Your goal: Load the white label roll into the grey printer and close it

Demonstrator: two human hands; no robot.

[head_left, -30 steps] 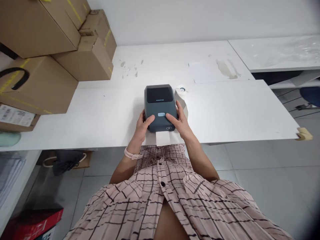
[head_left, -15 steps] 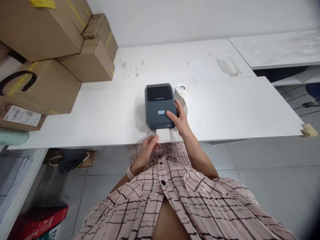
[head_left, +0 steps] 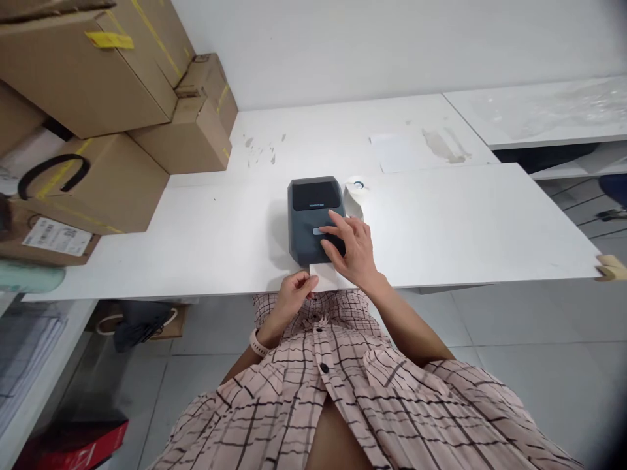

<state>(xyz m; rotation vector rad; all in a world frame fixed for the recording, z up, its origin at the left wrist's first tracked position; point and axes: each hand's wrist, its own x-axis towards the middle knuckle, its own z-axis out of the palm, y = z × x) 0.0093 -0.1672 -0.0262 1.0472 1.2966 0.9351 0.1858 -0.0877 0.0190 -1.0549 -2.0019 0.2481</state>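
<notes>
A dark grey label printer (head_left: pixel 313 219) sits close to the near edge of the white table (head_left: pixel 465 222), its front face almost at the lip, so the white label strip (head_left: pixel 324 277) coming out of its slot hangs past the edge over the person's checked shirt. To the printer's right the tabletop runs bare for a long stretch out to the far corner; to its left there is also open surface before the stacked cardboard boxes (head_left: pixel 98 111), which crowd the left end and the back corner. A white label roll (head_left: pixel 354 194) stands just beside the printer's rear right corner, touching or nearly so (the view is too small to say which). Behind, a second white surface carries scuffs and a pale sheet.

The right hand (head_left: pixel 353 251) lies spread over the printer's front top, fingers loosely open, the forefinger on or just by the light blue button (head_left: pixel 318 231). The left hand (head_left: pixel 294 294) is below the table edge, thumb and fingers pinched narrow on the left edge of the label strip.

Compared with half a second ago, the right hand has slid from the printer's right flank inward onto its top, covering the lower front. The left hand has closed in on the strip. The printer itself has not shifted on the table.
</notes>
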